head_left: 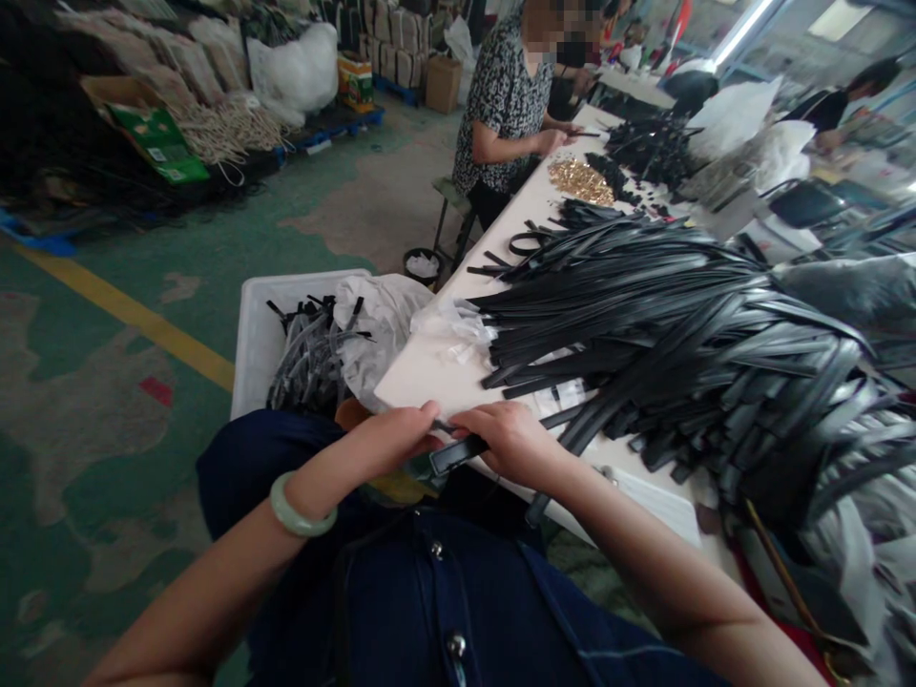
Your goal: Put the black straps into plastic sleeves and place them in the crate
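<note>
My right hand (510, 441) is closed around a black strap (458, 455), whose flat, squared end sticks out to the left below the fingers. My left hand (409, 431) is closed too, its thumb meeting the right fingertips over a thin dark strip (445, 426). Whether that strip belongs to the same strap I cannot tell. A pale green bangle sits on the left wrist. Both hands are over the near corner of the white table (407, 377). Beside them, a large heap of black straps (644, 296) spreads across the tabletop.
Left of the table stands a white bin (250, 334) with dark strips and a white bag (386, 315) in it. Small gold-coloured pieces (581, 181) lie farther up the table, near a seated co-worker (501, 105). A small black bucket (422, 265) is on the floor.
</note>
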Available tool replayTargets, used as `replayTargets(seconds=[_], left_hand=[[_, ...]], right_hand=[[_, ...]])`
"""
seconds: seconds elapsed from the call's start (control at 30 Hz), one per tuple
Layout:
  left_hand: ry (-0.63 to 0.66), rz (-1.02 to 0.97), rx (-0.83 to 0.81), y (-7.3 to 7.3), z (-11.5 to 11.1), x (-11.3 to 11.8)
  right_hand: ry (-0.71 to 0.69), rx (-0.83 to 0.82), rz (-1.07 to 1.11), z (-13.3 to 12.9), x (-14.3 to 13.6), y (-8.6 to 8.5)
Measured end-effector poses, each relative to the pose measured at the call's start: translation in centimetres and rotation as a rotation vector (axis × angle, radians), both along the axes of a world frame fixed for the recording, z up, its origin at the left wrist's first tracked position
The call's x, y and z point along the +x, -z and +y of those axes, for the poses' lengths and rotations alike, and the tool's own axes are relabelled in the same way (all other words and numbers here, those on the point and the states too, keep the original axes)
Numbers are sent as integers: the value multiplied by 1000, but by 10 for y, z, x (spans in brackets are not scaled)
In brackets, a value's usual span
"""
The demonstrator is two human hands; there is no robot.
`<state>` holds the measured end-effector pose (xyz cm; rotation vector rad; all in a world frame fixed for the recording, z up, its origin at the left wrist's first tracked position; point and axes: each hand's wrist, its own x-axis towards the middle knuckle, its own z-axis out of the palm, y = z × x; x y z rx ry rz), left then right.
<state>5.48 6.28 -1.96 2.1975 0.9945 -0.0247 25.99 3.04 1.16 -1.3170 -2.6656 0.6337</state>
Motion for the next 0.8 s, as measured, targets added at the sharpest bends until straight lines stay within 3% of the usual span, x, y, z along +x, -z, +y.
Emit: replayTargets(seconds=[0.17,0.23,0.37,0.43,0.53,0.67,0.73,0.8], left_hand=[[219,-382,-337,-10,7,12],[178,-388,-354,-7,12,2],[12,-210,-346,6,21,-36],[-73,-185,-302,12,21,-48],[-144,-205,-245,15,11,-52],[-191,-174,-241,5,-6,-59],[-241,-132,-228,-3,-13,-78],[-280,-109,-245,-9,-20,-110]], right_hand=[[-30,-59,-44,-1,0,4],[18,-58,-66,1,11,2],[154,-36,-75,11,40,-10],[171,-12,-123,17,42,-15],[106,67,-171,23,17,-16],[-97,18,-292,24,-36,-8],[-132,1,-344,24,-50,-5],[-168,11,-261,26,-55,-5]])
